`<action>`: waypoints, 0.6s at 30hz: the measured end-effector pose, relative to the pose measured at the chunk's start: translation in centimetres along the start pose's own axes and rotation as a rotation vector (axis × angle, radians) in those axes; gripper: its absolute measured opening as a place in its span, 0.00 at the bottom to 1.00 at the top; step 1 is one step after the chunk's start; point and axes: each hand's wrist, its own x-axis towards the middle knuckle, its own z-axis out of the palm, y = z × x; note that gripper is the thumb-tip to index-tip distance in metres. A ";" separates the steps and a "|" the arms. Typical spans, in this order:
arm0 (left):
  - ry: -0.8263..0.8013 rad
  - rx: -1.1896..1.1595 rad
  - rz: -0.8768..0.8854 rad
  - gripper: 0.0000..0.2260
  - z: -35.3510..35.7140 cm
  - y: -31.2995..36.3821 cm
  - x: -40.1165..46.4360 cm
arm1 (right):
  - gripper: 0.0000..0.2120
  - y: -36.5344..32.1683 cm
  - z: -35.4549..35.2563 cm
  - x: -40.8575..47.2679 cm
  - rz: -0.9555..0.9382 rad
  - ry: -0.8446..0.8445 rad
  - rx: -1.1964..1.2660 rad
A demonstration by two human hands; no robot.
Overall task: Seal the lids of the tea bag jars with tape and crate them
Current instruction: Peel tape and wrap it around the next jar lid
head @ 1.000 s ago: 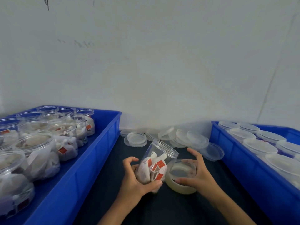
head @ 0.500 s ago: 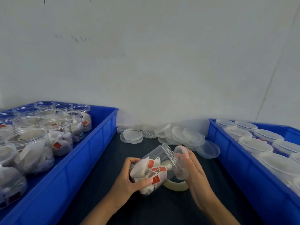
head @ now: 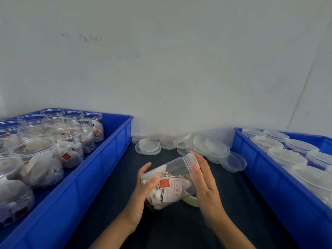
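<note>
A clear plastic jar point(head: 172, 184) with white tea bags and red tags lies tilted above the dark table, mouth pointing up and to the right. My left hand point(head: 143, 184) grips its base end. My right hand point(head: 204, 186) cups the mouth end, thumb on the rim of the translucent lid point(head: 189, 158). A pale tape roll point(head: 191, 202) lies on the table, mostly hidden under the jar and my right hand.
The blue crate point(head: 100, 159) on the left holds several lidless jars of tea bags point(head: 36, 151). Another blue crate point(head: 260, 168) on the right holds several lidded jars point(head: 285, 157). Loose lids point(head: 149, 146) are piled along the wall behind.
The jar went from upright to tilted on its side. My right hand left the tape roll, brought a lid to the jar mouth and now cups that end.
</note>
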 end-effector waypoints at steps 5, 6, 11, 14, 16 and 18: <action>-0.175 0.140 -0.201 0.24 -0.9 2.0 0.3 | 0.21 -0.3 -1.2 -0.3 -0.039 -0.077 0.018; -0.222 0.150 -0.232 0.23 -1.1 2.3 0.4 | 0.21 -0.4 -1.4 -0.3 -0.056 -0.094 0.012; -0.343 0.072 -0.336 0.26 -1.5 3.1 0.7 | 0.24 -0.6 -2.2 0.2 -0.145 -0.155 -0.016; -0.406 0.000 -0.440 0.29 -2.1 3.4 0.7 | 0.20 -0.9 -2.0 0.0 -0.233 -0.143 -0.055; -0.483 -0.110 -0.561 0.30 -2.4 3.4 0.6 | 0.20 -1.3 -1.7 -0.1 -0.331 -0.142 -0.133; -0.530 -0.220 -0.639 0.31 -2.5 3.3 0.3 | 0.21 -1.7 -1.5 -0.2 -0.410 -0.163 -0.180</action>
